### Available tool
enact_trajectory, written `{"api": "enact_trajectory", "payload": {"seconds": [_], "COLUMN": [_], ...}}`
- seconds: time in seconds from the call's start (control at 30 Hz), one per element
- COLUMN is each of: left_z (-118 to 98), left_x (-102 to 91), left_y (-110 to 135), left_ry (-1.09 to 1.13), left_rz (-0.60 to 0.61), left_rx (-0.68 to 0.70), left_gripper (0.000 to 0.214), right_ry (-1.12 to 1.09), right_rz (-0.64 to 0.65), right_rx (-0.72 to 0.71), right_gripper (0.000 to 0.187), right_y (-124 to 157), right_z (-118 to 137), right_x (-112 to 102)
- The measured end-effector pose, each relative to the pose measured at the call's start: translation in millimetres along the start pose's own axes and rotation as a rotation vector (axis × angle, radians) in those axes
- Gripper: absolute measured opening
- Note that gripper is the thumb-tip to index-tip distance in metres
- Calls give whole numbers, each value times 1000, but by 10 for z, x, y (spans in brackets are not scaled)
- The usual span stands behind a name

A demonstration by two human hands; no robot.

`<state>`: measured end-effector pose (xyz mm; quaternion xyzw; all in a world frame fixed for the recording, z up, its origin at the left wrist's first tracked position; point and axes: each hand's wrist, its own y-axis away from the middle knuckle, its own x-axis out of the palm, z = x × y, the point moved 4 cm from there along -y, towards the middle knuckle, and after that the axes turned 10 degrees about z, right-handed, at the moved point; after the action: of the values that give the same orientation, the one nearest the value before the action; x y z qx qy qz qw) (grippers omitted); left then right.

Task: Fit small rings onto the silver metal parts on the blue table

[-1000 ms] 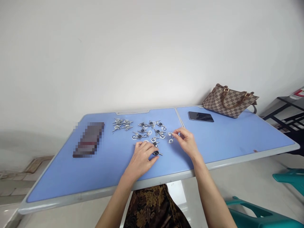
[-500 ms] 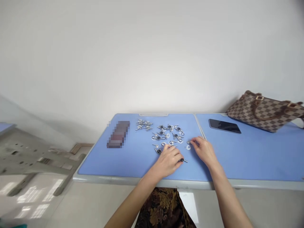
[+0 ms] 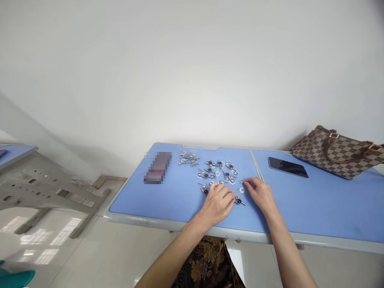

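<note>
My left hand (image 3: pixel 218 201) is closed over the table, with its fingertips on a small metal piece with a round black centre (image 3: pixel 239 201) and a thin pin. To its right, my right hand (image 3: pixel 260 194) pinches a small silvery metal part (image 3: pixel 242 182) between thumb and fingertips. A flat metal ring with tabs (image 3: pixel 241 190) lies between the hands. Beyond my left hand, several similar black-centred metal pieces (image 3: pixel 227 175) are spread out with pins and rings. One more black-centred piece (image 3: pixel 205 191) lies just left of that hand, which hides part of the spread.
A pile of silvery metal parts (image 3: pixel 189 157) lies farther back. A pixelated dark oblong (image 3: pixel 158 168) is at the left on the blue table (image 3: pixel 180 200). At the right are a phone (image 3: pixel 288 167) and a checkered handbag (image 3: pixel 339 152), near the wall.
The view has shifted, so the table sits farther right in the picture. More of the black-centred piece shows at my left fingertips. My right hand keeps its pinch.
</note>
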<state>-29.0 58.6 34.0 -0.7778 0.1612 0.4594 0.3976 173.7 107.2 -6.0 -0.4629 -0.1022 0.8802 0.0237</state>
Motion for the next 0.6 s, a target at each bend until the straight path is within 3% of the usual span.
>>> {"api": "enact_trajectory", "payload": {"seconds": [0.17, 0.33, 0.47, 0.6], "left_z": [125, 372, 682, 993], "left_x": [-200, -316, -424, -527], "left_y": [49, 120, 338, 642], "left_ry": [127, 167, 237, 374], "left_rz": [-204, -346, -429, -467], "left_rx": [-152, -309, -477, -640], "left_gripper": [14, 18, 17, 17], "right_ry": [-20, -35, -58, -81], "right_rz": [-6, -132, -248, -277], "right_rx": [-5, -7, -31, -52], "right_gripper": [30, 29, 29, 27], "right_y": [5, 18, 40, 57], "right_z": [18, 41, 65, 97], "right_x": [-15, -84, -144, -167]}}
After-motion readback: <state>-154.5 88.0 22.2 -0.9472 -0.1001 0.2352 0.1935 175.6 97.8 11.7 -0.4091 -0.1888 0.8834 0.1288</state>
